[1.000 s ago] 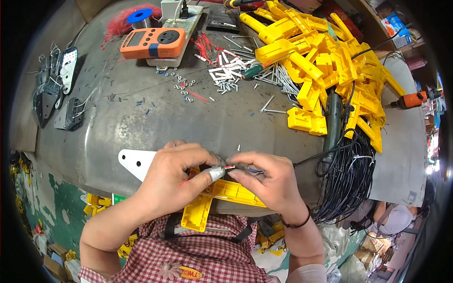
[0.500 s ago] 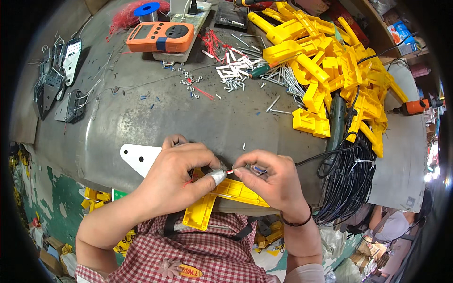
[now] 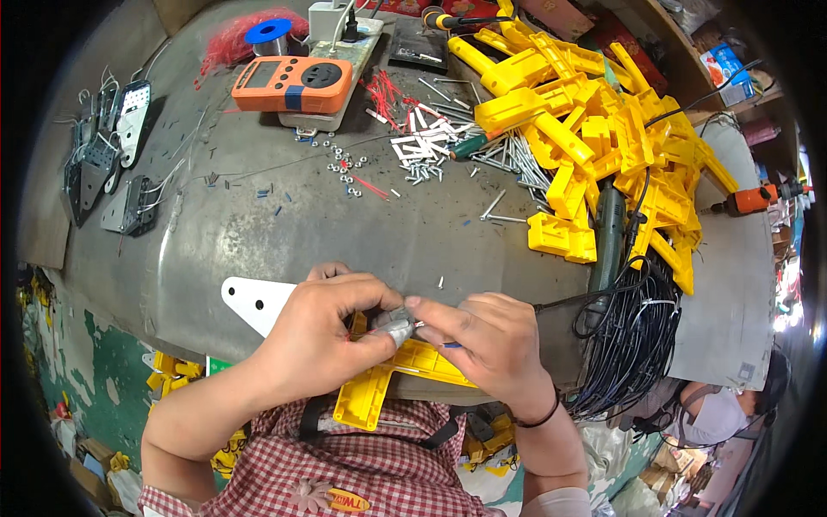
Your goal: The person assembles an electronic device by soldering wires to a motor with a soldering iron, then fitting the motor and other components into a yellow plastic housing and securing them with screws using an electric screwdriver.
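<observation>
The left hand [image 3: 336, 319] is bent inward at the front edge of the grey worktable [image 3: 284, 228], its thumb and forefinger drawn together around a tiny slim piece [image 3: 419, 324], of which only a pale end shows at the fingertips. The thumb wears a whitish wrap [image 3: 395, 329]. The right hand [image 3: 495, 345] meets it there, forefinger stretched to the left fingertips and the other fingers curled; whether it grips the same piece cannot be told. A small blue object [image 3: 451, 345] shows against its thumb, its kind unclear. Beneath both hands lies an open yellow plastic housing [image 3: 362, 401], one arm jutting past the table edge toward the checked apron [image 3: 362, 465], the other running under the right hand. A white plate with dark holes [image 3: 258, 304] reaches out from behind the left hand. Farther back sit an orange multimeter [image 3: 293, 84], scattered nuts [image 3: 345, 168], white sleeves [image 3: 422, 129] and long screws [image 3: 521, 172] beside a heap of yellow housings [image 3: 603, 129]. A bundle of black cable [image 3: 633, 336] hangs at the right, just below a dark green power tool [image 3: 609, 224].
</observation>
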A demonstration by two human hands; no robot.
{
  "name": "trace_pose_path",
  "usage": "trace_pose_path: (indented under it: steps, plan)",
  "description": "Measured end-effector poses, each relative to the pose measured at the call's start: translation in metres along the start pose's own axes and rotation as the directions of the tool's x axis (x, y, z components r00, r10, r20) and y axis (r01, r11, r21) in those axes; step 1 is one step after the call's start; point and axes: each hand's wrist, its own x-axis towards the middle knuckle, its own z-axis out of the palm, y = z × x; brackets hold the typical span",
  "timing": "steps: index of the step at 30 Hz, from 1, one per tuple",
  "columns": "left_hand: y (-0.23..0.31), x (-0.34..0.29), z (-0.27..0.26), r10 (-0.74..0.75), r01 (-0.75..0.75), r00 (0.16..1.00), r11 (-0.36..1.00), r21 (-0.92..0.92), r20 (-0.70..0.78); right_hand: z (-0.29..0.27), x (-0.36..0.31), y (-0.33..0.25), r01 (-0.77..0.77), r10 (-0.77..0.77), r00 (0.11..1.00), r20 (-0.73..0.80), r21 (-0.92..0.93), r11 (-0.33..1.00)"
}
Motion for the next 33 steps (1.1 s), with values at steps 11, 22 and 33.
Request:
trace_pose_path:
  steps: [11, 22, 33]
  plan:
    - [-0.005, 0.009, 0.003, 0.363, -0.232, 0.927, 0.749, 0.621, -0.092, 0.009, 0.006, 0.002, -0.412, 0.44, 0.898, -0.021, 0.31, 0.857]
    - [-0.015, 0.009, 0.005, -0.02, 0.016, 0.984, 1.0, -0.023, -0.175, 0.01, 0.01, 0.003, -0.379, 0.384, 0.921, 0.064, 0.373, 0.847]
    - [-0.005, 0.006, 0.005, 0.175, -0.123, 0.978, 0.928, 0.353, -0.118, 0.013, 0.015, -0.001, -0.398, 0.403, 0.911, 0.082, 0.426, 0.813]
